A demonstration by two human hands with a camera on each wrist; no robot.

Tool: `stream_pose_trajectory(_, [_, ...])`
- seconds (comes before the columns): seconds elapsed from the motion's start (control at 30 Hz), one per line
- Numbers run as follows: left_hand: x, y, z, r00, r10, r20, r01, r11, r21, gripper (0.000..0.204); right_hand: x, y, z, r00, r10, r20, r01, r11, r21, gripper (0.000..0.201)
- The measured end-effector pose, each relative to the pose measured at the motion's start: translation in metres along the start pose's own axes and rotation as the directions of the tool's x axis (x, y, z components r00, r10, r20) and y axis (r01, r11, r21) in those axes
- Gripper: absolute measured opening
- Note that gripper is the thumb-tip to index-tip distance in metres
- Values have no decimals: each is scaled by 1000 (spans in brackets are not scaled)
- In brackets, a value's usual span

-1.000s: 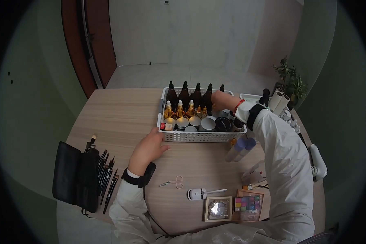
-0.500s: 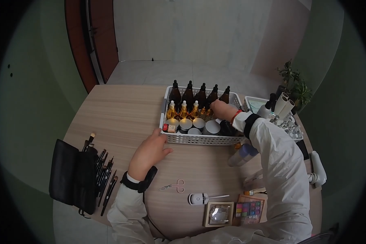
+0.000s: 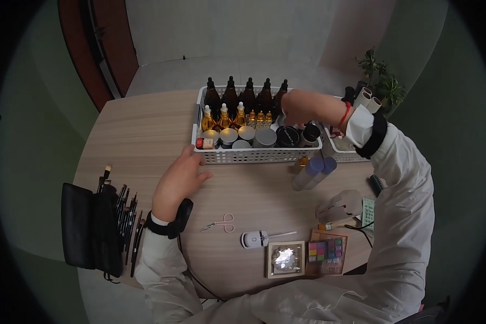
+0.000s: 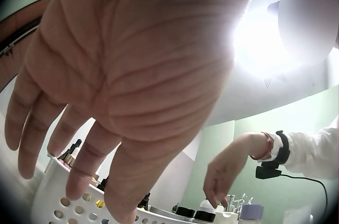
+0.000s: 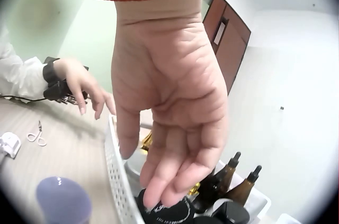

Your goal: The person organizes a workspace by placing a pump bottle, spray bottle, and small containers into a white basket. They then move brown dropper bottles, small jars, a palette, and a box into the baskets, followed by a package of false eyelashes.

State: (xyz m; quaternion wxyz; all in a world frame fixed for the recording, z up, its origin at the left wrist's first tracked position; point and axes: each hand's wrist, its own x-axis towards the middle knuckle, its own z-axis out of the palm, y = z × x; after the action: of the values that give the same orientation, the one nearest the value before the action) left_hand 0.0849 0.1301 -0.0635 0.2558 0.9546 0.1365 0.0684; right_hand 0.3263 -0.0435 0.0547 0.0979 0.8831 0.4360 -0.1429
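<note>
My left hand (image 3: 179,181) rests its fingertips at the front left corner of a white perforated basket (image 3: 243,156); the left wrist view shows its fingers (image 4: 92,155) spread and relaxed. Over the basket's right part hangs my right hand (image 3: 308,107), its fingers loosely bent and its palm (image 5: 172,86) bare. Below them is a black-lidded jar (image 5: 169,212). Inside the basket stand dark dropper bottles (image 3: 230,97) at the back, amber white-topped droppers (image 3: 224,117), small gold-topped bottles (image 3: 261,117), and round silver-lidded jars (image 3: 264,137) in front.
A second white basket (image 3: 343,144) adjoins on the right. Purple-capped bottles (image 3: 308,174), pink scissors (image 3: 228,222), a white device (image 3: 252,239), a square box (image 3: 285,260) and a palette (image 3: 326,251) lie nearer. Brushes (image 3: 127,216) and a black case (image 3: 80,227) are left.
My right hand has moved from the small gold-topped bottles toward the basket's right side, uncovering three of them. The left hand stays at the corner, and the head view has shifted.
</note>
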Motion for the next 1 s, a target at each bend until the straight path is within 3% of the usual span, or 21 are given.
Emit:
stream_pose_trajectory(0.07, [1, -4, 1, 1000, 10, 26, -10, 1000, 10, 33, -19, -4, 10, 946, 51, 321, -22, 995, -94, 34])
stream_pose_trajectory(0.2, [1, -6, 5, 999, 37, -6, -37, 999, 24, 33, -17, 12, 46, 872, 170, 460, -86, 977, -197, 47])
stream_pose_trajectory(0.27, [0, -5, 4, 1000, 18, 0, -18, 999, 36, 32, -18, 14, 59, 873, 187, 450, -87, 969, -233, 47])
stream_pose_trajectory(0.4, [0, 2, 1, 1000, 13, 8, -13, 1000, 28, 32, -24, 7, 52, 825, 186, 533, -138, 982, -129, 52])
stream_pose_trajectory(0.7, [-3, 3, -1, 999, 42, -26, -41, 999, 21, 32, -13, 13, 71, 806, 74, 587, -27, 996, -89, 43])
stream_pose_trajectory(0.87, [-1, -1, 1, 999, 38, -28, -37, 999, 27, 32, 6, 24, 91, 799, -72, 597, 191, 972, -138, 36])
stream_pose_trajectory(1.0, [-1, 0, 0, 1000, 19, 2, -19, 1000, 21, 32, 18, 26, 108, 798, -88, 597, 261, 942, -209, 32])
